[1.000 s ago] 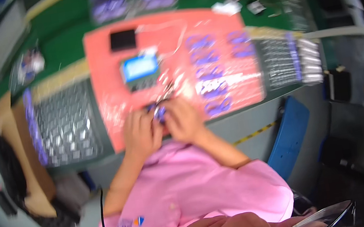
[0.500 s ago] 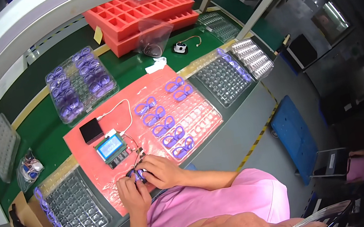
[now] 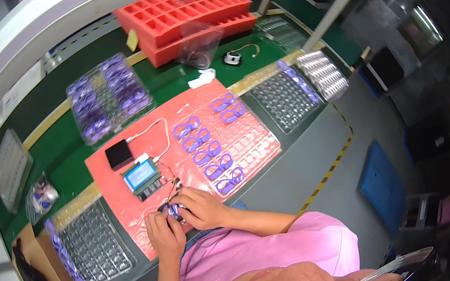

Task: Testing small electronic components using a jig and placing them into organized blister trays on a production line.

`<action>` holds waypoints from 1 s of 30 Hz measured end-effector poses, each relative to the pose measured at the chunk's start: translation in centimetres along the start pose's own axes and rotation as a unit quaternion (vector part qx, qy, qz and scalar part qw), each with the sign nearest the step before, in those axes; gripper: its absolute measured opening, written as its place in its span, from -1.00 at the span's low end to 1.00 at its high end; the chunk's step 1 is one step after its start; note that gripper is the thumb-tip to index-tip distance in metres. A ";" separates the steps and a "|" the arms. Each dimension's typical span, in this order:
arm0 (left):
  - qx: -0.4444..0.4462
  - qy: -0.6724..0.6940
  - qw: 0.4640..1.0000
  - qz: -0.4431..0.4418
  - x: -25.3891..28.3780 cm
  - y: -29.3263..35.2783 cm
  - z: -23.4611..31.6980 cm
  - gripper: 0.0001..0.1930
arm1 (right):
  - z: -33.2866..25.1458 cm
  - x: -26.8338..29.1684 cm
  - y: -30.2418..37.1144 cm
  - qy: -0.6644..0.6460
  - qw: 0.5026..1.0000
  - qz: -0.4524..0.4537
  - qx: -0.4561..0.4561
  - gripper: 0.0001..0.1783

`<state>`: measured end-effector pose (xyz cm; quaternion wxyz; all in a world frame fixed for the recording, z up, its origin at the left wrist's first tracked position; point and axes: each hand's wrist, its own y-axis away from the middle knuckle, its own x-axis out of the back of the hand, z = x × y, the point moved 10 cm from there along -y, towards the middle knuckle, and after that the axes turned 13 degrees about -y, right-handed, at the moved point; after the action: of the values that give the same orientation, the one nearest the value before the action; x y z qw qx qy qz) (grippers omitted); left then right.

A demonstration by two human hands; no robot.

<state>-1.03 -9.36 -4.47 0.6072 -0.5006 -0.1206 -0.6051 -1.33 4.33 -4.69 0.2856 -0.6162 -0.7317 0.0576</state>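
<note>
At the near edge of the pink mat (image 3: 125, 222), my left hand (image 3: 165, 234) and my right hand (image 3: 203, 207) hold one small dark part with a shiny bluish-white piece (image 3: 175, 211) between them. The fingers of both hands are bent and closed around it, hiding much of its shape. Just beyond the hands, thin wires (image 3: 166, 174) run up to a green circuit board with a lit blue display (image 3: 140, 175). A black box (image 3: 118, 155) lies behind the board, with a white cable (image 3: 166, 129) looping from it.
Right of the board, a clear tray (image 3: 249, 142) carries several purple looped pieces (image 3: 207, 152). More clear trays stand at the left (image 3: 97, 245) and right (image 3: 284, 101). Stacked trays of purple pieces (image 3: 109, 97) and red foam trays (image 3: 180, 17) sit farther back, near a small white-and-black device (image 3: 233, 58).
The whole view has shifted slightly, so the bench things appear a little farther right. Both hands stay closed on the small part, with only slight finger movement.
</note>
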 end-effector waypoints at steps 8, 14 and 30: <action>-0.009 0.016 1.000 0.008 0.4 0.0 -0.1 -0.81 | 0.1 0.3 -0.3 0.016 1.000 -0.001 -0.011 -0.71; 0.025 0.053 0.998 -0.022 0.5 0.9 -0.2 -0.77 | -0.2 -0.1 0.8 0.015 1.000 -0.009 -0.018 -0.71; 0.077 0.077 0.993 -0.056 -0.7 0.3 -1.7 -0.61 | 1.1 0.2 -0.6 0.000 0.999 -0.011 -0.040 -0.73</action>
<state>-1.68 -10.28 -5.94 0.6163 -0.3971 -0.1477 -0.6638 -2.37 4.69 -5.24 0.2612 -0.6191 -0.7402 0.0252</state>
